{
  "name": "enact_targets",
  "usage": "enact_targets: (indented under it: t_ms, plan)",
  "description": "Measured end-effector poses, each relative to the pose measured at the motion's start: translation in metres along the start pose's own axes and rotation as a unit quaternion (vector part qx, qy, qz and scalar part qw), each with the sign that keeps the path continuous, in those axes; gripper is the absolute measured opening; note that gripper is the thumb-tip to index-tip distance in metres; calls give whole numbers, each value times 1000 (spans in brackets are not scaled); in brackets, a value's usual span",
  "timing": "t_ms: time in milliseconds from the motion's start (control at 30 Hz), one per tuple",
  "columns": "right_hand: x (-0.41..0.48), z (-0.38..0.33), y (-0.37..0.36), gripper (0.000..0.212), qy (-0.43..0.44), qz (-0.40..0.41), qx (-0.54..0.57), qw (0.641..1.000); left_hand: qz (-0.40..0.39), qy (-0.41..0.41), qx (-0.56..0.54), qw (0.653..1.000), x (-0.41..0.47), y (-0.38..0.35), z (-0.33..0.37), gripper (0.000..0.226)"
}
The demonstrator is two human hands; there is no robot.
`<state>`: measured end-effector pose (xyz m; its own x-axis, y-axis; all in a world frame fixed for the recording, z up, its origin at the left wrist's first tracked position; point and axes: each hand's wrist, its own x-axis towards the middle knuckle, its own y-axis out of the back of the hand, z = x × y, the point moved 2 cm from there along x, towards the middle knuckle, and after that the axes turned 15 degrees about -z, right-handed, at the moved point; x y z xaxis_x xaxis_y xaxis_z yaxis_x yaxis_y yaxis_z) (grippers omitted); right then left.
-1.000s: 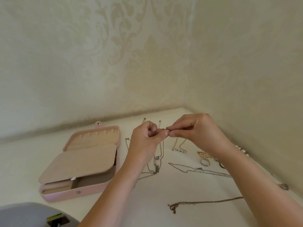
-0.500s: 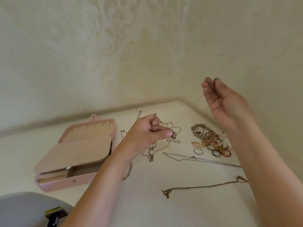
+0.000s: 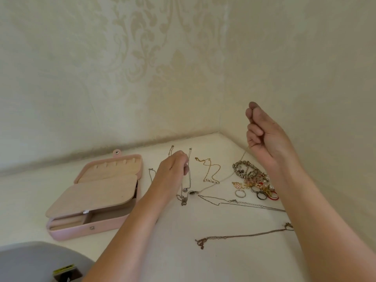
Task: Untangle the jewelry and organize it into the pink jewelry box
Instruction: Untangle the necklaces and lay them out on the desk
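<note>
**Two hands on the chains, one strand held up**

Two hands are working over the white tabletop (image 3: 179,261). The right hand (image 3: 266,137), raised at two o'clock in the view, is pinching the upper end of a very fine pale metal chain (image 3: 215,184) with curled fingers. This chain is running slantwise down toward seven o'clock from that hand. It is ending at a small clasp lying on the table, just beside the cluster of thin silver pendant necklaces (image 3: 184,199).

The left hand (image 3: 173,169) is hovering low over that cluster near the centre, its fingers bending downward. Whether they are gripping a strand, I cannot tell.

The open pink jewelry box with beige lining (image 3: 81,231) is lying at eight o'clock, well apart from the held chain.

In my judgement this chain is almost weightless, limp and slippery, and it is risking a kink or a break if someone is pulling hard against a knot. The safer hold is with the fingertips only, taking it near the clasp or at the knot itself and loosening gently.
</note>
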<state>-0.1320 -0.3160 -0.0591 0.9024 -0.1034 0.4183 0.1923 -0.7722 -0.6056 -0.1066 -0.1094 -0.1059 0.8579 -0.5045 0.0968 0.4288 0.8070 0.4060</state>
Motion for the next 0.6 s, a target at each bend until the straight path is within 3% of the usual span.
enact_targets:
  t_ms: [167, 267, 333, 433, 600]
  plan:
    - [-8, 7, -20, 19, -38, -82, -157, 983, 16, -72, -125, 989, 4, 3, 2, 32]
    - [-16, 16, -33, 13, -71, -109, -411, 902, 26, -113, -163, 980, 2, 6, 4, 26]
    - [-19, 25, -40, 10, -70, -122, -516, 845, 34, -122, -175, 976, 2, 8, 4, 22]
    - [-23, 36, -45, 8, -67, -147, -575, 802, 32, -115, -195, 973, 3, 8, 3, 19]
    - [-22, 43, -43, 13, -55, -146, -590, 792, 30, -109, -208, 971, 5, 7, 0, 20]
